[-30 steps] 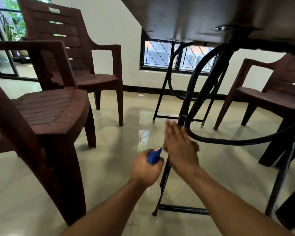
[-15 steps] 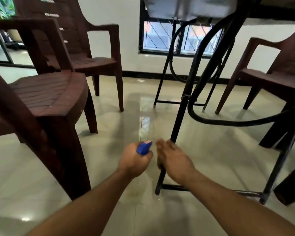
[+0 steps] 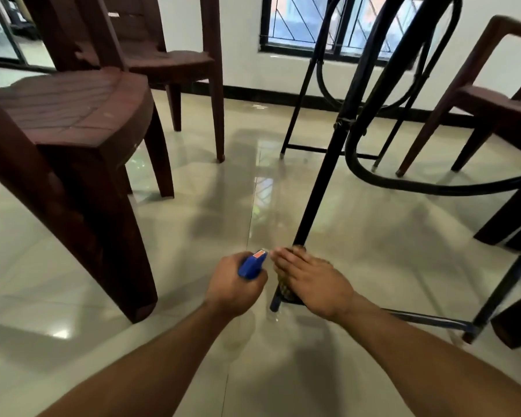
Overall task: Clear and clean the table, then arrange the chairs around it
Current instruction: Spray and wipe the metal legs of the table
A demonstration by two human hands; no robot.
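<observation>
Hands are working low at six o'clock: your left hand (image 3: 233, 285) is gripping a blue spray nozzle (image 3: 251, 264), and your right hand (image 3: 312, 281), fingers laid fairly straight, is pressing a dark cloth (image 3: 283, 289) against the surface's black leg (image 3: 319, 191). A near chair (image 3: 73, 115) is standing at ten o'clock, a second chair (image 3: 494, 103) at two.

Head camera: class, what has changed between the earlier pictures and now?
The right hand, pressing a dark cloth on the black table leg, slid down from mid-leg to near its foot. Nothing was grabbed or released. The left hand still grips the blue spray bottle; the brown chairs stayed put.
</observation>
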